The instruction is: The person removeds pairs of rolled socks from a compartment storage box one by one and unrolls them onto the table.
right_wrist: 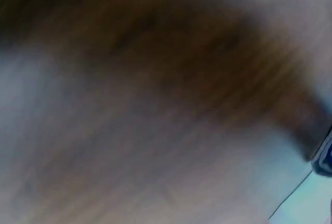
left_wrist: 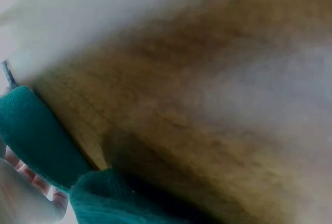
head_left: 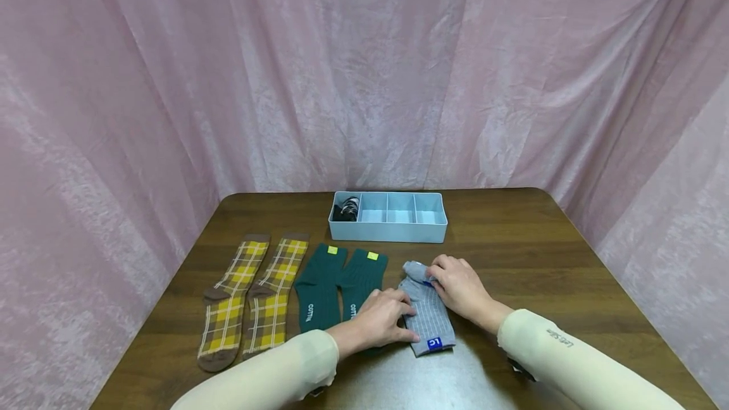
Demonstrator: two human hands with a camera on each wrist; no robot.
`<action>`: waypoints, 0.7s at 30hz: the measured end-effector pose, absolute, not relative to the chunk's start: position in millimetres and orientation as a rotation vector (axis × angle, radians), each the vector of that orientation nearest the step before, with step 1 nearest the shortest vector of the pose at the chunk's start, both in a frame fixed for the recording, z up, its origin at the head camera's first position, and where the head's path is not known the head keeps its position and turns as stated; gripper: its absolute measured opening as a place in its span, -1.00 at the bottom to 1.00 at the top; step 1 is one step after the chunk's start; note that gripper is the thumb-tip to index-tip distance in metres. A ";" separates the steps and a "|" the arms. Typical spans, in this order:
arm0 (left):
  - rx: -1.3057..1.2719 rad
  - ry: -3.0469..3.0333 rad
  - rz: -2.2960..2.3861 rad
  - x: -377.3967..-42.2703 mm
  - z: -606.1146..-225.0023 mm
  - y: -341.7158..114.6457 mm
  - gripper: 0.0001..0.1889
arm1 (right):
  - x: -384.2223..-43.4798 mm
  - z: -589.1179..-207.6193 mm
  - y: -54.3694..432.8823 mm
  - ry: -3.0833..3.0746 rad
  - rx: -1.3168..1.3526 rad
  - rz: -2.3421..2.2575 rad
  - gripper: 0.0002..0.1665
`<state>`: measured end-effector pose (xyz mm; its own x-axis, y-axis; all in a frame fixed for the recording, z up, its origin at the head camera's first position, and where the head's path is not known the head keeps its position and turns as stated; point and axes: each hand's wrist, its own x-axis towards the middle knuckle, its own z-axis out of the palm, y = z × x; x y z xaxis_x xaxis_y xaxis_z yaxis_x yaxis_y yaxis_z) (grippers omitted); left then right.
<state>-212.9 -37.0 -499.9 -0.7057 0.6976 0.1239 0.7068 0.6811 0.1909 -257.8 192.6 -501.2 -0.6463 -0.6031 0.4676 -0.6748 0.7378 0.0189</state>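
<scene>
1. Grey sock [head_left: 427, 315]: on the near side of the tray [head_left: 387, 231], in front of its right end. Ground is pale grey with thin white grid lines; the far end is bunched and folded over, the near end flat. Number of layers: cannot tell.
2. My right hand [head_left: 458, 285] pinches the folded far end, the end closest to the tray, fingers bent and narrow on the cloth.
3. My left hand [head_left: 378, 319], farther from the tray, rests on the sock's left edge; thumb and forefinger are spread, not closed round it.
4. Blue label [head_left: 435, 343] at the sock's near end: white letters "LC". A second blue patch shows partly beside my right fingers, unreadable.
5. Green socks [head_left: 320, 283], two, in front of the tray's left end: yellow square stickers at their far ends, white lettering on the feet, seemingly "COTTN".
6. Plaid socks [head_left: 224, 321], two, left of the tray and nearer me: yellow, brown and white checks, brown ends.
7. Tray: light blue, four compartments; a dark, white-striped bundle [head_left: 348, 209] sits in the leftmost.
8. Right wrist view: too blurred to read.
</scene>
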 end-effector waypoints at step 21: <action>-1.223 -2.858 -0.343 -213.7 -498.7 -37.3 -0.50 | -279.1 -497.6 196.9 -2.426 1.073 -0.096 -0.88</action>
